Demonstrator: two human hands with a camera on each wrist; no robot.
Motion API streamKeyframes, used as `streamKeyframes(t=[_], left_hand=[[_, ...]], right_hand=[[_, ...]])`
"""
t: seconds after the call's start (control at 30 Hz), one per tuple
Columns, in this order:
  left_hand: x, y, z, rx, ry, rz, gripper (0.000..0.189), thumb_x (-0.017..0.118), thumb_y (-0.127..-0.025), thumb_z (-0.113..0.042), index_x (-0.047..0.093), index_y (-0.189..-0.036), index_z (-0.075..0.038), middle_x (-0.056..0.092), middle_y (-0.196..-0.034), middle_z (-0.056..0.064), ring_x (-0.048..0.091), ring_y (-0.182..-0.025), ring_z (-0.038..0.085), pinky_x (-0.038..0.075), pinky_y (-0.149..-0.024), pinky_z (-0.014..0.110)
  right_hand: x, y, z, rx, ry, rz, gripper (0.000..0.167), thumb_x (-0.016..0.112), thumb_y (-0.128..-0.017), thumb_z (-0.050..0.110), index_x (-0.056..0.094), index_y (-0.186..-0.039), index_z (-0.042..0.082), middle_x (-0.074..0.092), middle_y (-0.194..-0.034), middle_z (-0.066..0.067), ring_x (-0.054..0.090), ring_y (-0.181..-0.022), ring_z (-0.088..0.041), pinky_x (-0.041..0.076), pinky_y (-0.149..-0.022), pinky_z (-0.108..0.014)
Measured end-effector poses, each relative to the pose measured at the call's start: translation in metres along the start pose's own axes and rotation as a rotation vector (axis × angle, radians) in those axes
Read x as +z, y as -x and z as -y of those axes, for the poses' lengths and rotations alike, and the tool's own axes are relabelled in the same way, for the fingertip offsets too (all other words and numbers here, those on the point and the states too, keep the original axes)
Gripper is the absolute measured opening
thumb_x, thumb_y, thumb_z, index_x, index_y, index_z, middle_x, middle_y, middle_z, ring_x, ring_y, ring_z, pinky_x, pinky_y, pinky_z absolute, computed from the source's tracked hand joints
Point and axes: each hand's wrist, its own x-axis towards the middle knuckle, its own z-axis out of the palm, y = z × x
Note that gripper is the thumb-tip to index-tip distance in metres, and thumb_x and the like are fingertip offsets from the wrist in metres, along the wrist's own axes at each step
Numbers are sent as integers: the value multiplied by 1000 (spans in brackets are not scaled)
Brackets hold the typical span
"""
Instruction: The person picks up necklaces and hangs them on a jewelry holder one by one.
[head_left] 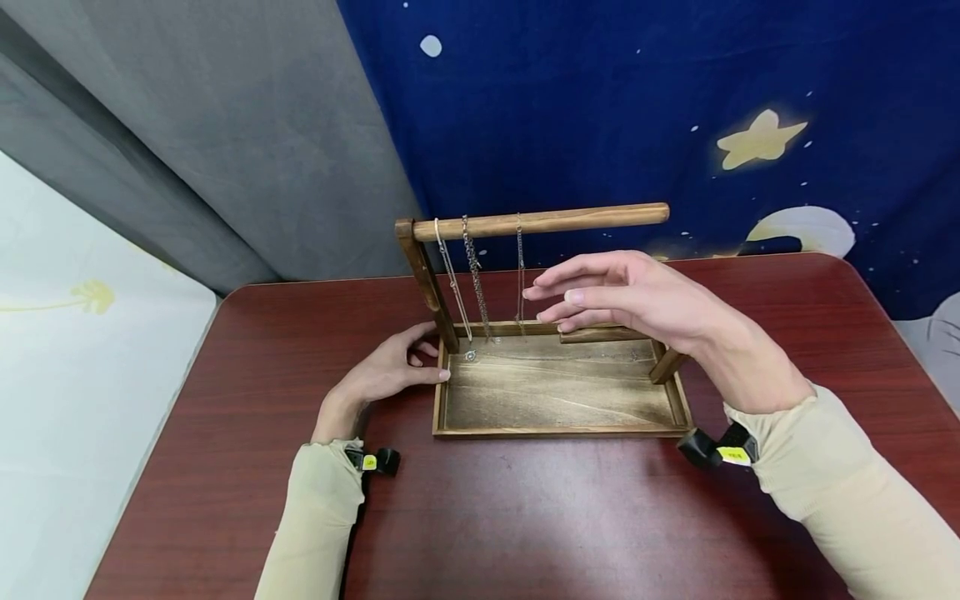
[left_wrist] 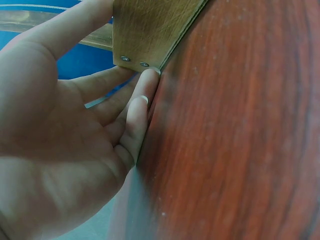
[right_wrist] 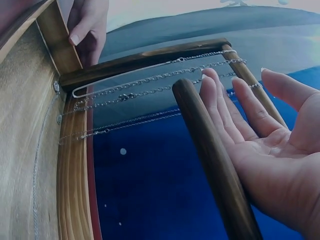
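A wooden jewellery stand (head_left: 420, 267) with a shallow tray (head_left: 562, 432) as its base sits on a dark red wood-grain surface (head_left: 555, 517), around the middle of its width and nearer the far edge than me. My left hand (head_left: 390, 367) lightly holds the tray's left end, thumb on the rim and fingers bent against the outer side. My right hand (head_left: 626, 293) is in the air over the tray's right half, fingers loosely extended and pointing left, gripping nothing.

Three necklaces hang from the stand's long top bar (head_left: 592, 218). The one nearest the left post, a thin necklace (head_left: 453, 287), ends in a small pendant (head_left: 470, 355) by the tray's left end. Just beside it is a thicker chain (head_left: 476, 271). The third, a fine dark necklace (head_left: 521, 267), hangs further right, close to my right fingertips. A shorter, lower bar (head_left: 596, 335) reaches inward from the tray's right end, under my right hand. In the right wrist view, a slim chain (right_wrist: 38, 155) lies along the tray floor near its back edge. Behind the surface hang a grey curtain (head_left: 247, 125) and a blue curtain (head_left: 585, 108).
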Motion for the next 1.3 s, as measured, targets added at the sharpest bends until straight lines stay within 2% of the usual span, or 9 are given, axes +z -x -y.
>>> streamKeyframes(t=[0.23, 0.43, 0.67, 0.9, 1.3], left_hand=[[0, 1, 0, -1, -10, -5, 78, 79, -86, -18, 38, -150, -2, 61, -118, 16, 56, -105, 27, 46, -88, 34], [0, 1, -1, -1, 7, 0, 78, 79, -86, -18, 37, -150, -2, 60, -118, 17, 56, -107, 28, 46, -89, 38], [0, 1, -2, 8, 22, 5, 78, 79, -86, -16, 38, -150, -3, 59, -120, 18, 56, -108, 29, 47, -89, 39], [1, 0, -2, 11, 29, 2, 78, 79, -86, -15, 38, -150, -3, 60, -119, 18, 56, -107, 28, 48, -87, 37], [0, 0, -1, 13, 35, 2, 77, 80, -85, -15, 39, -150, -3, 60, -119, 17, 56, -108, 29, 49, -86, 32]], right_hand=[[-2, 9, 2, 13, 71, -40, 36, 54, -103, 11, 55, -137, 0, 58, -137, -17, 59, -120, -38, 50, -96, -43], [-4, 16, 2, 8, 136, -52, 36, 53, -104, 13, 55, -137, 1, 59, -137, -15, 61, -118, -34, 51, -95, -40], [-5, 26, 4, -28, 182, -62, 34, 53, -104, 11, 57, -136, 1, 61, -135, -15, 63, -116, -34, 52, -94, -38], [-7, 34, 4, -93, 196, -32, 33, 50, -103, 4, 55, -136, -2, 60, -135, -17, 62, -116, -35, 52, -94, -38], [-7, 47, -1, -126, 246, -72, 34, 51, -101, -1, 57, -134, -1, 61, -133, -17, 64, -113, -33, 54, -85, -37]])
